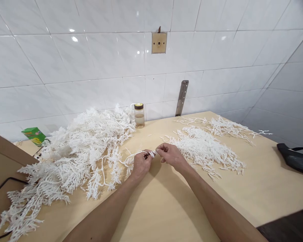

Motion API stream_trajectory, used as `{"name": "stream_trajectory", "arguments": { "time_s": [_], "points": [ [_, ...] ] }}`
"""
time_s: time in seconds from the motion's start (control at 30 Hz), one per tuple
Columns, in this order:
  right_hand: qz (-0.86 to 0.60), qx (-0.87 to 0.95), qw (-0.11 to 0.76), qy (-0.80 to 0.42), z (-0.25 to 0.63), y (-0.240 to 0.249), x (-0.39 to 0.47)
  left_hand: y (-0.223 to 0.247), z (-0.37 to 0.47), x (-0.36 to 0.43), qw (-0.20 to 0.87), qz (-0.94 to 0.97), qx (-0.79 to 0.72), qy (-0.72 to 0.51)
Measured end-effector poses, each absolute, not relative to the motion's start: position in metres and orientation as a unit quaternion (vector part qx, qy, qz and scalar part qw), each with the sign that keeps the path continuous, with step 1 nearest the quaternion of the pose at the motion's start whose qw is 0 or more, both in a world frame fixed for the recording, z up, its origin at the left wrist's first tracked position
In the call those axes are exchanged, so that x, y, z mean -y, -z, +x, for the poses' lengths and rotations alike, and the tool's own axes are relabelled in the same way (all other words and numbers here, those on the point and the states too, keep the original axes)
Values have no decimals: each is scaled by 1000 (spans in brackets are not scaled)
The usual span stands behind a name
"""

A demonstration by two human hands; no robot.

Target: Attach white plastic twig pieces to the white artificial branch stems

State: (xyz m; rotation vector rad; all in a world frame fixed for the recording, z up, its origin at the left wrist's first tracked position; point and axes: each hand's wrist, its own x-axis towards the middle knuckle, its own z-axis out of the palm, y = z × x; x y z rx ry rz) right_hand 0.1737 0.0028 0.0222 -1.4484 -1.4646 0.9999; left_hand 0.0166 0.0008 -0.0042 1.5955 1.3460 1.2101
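Note:
My left hand (141, 163) is closed around a thin white artificial branch (131, 156), whose bare stems trail off to the left. Small white sprigs (152, 154) poke out past its fingertips. My right hand (172, 155) pinches at the tip of these sprigs, its fingers pressed together; the exact piece between them is too small to make out. To the left lies a big heap of white feathery branches (91, 144). Close by my right hand, a flat pile of small white sprigs (207, 149) rests on the table.
Bare white stems (229, 127) lie at the back right of the wooden table (171, 208). A dark-lidded jar (139, 116) stands by the tiled wall. Also around are a metal bracket (182, 97), a green box (34, 135), a cardboard panel (10, 158) and a black bag (295, 159).

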Motion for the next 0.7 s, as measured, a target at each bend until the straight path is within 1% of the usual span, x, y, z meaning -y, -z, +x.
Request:
{"name": "stream_trajectory", "arguments": {
  "time_s": [0.13,0.23,0.4,0.57,0.7],
  "points": [
    [-547,616,417,-383,176,-25,-1,4,16,-1,366,619,-521,-458],
    [-542,658,396,-342,178,-28,0,2,16,-1,370,621,-517,-458],
    [-600,657,379,-252,178,-27,-1,0,16,1,355,626,-507,-475],
    [-602,672,355,-243,176,-21,-3,-1,17,3,351,627,-507,-476],
    [-594,677,359,-245,175,-19,-4,-2,18,2,353,622,-514,-473]
  ]
}}
